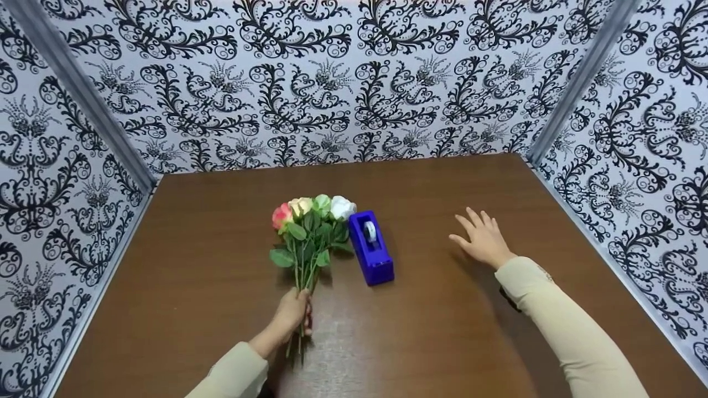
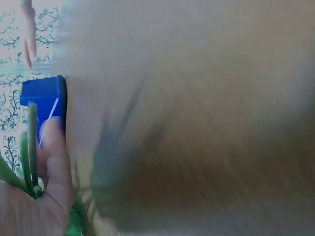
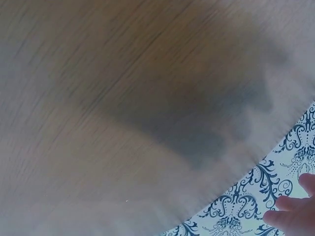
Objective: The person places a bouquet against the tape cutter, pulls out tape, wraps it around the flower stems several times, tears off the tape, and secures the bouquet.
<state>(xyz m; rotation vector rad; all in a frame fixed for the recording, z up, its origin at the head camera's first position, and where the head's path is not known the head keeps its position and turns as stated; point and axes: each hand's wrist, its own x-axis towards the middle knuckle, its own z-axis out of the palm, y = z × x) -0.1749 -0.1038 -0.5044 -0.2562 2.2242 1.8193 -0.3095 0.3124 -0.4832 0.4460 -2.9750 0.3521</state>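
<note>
A bunch of artificial roses, with red-pink, cream, pale green and white heads, lies toward the table's middle in the head view. My left hand grips its green stems low down, the stem ends poking out below the fist. In the left wrist view the stems pass between thumb and palm. Just right of the blooms stands a blue tape dispenser holding a small tape roll. Farther right, my right hand hovers over the table, fingers spread and nothing in them.
The brown wooden table is enclosed at the back and both sides by white panels with black scroll patterns. Grey strips run along the panel corners.
</note>
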